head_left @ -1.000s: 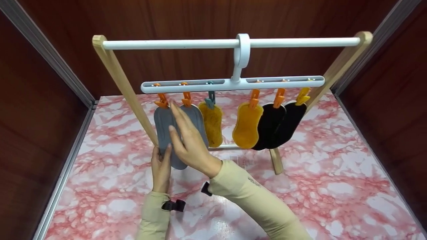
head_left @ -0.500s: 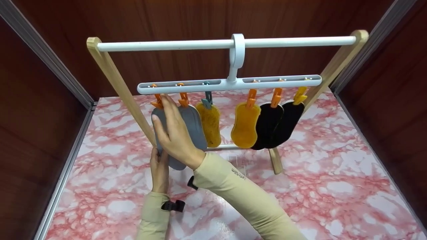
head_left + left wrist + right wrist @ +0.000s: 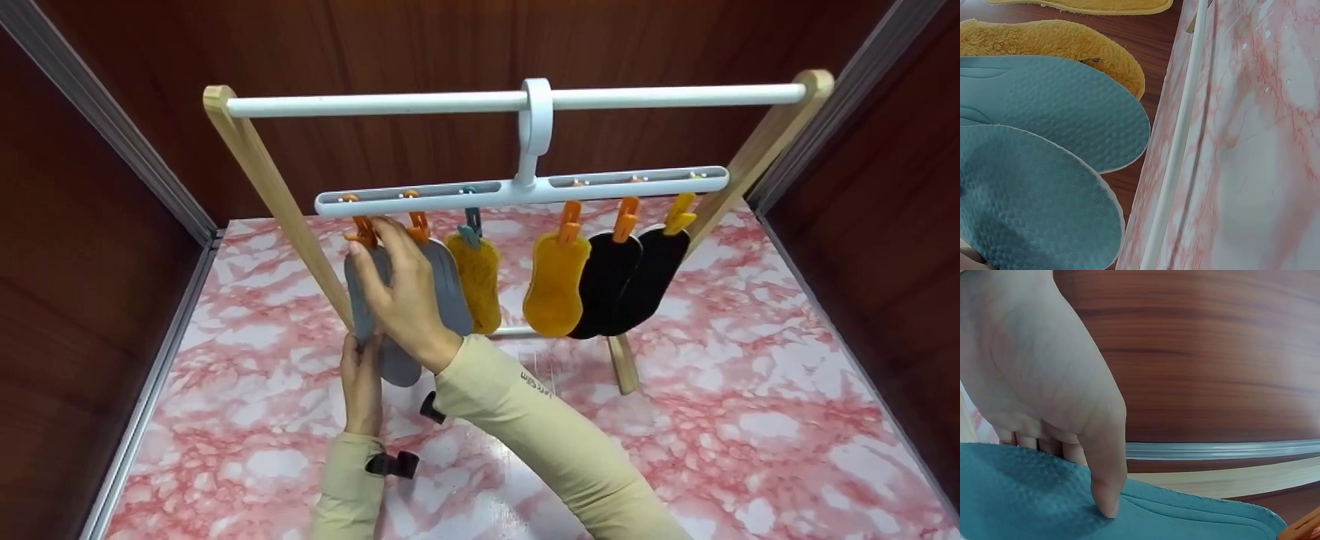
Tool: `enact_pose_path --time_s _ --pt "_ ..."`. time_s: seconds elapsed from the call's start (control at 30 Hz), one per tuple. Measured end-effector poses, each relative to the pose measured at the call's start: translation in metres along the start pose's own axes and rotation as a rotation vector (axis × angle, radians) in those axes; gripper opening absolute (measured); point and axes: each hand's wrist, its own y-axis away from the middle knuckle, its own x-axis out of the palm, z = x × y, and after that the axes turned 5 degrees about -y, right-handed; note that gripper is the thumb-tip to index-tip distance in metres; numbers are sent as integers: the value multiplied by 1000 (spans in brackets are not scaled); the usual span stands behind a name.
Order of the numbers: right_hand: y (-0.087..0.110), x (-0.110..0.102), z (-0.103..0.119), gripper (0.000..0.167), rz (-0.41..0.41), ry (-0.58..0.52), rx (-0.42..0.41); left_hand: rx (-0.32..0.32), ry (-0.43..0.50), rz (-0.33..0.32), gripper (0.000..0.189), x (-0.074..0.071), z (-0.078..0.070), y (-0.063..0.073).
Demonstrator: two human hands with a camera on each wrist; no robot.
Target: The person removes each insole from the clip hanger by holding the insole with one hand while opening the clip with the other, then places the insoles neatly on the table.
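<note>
Insoles hang by plastic clips from a white hanger. My left hand grips the left edge of the leftmost grey insole, also a blue-green insole in the right wrist view. There the left thumb presses the insole's face, with its fingers behind the edge. My right hand reaches across the front of this insole. Its thumb and bent fingers pinch around the orange clip at the top, hiding part of it. A second grey insole hangs beside it, partly behind the right hand.
A fuzzy yellow insole, a smooth yellow insole and two black insoles hang farther right. The hanger hooks over a white rod between wooden legs. The rack stands on a pink marbled surface enclosed by dark wood-grain panels.
My right hand has moved left and its straight fingers have bent, the thumb rising to the leftmost orange clip. My left hand has stayed at the insole's edge.
</note>
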Motion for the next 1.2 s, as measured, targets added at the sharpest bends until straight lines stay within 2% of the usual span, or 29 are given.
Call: enact_pose_path --time_s 0.2,0.53,0.73,0.97,1.2 --pt "-1 1 -1 34 -44 2 -16 9 -16 -12 22 0 0 -1" --pt "1 5 -2 31 -63 -36 -50 0 -36 -47 16 -3 4 1" --pt "1 7 -4 30 -79 -76 -44 -4 -31 -50 15 -5 4 3" --pt "1 6 -4 28 -86 -83 -17 21 -5 -61 13 -4 7 4" --pt "0 8 -3 27 -94 -116 3 -11 21 -21 18 -6 9 7"
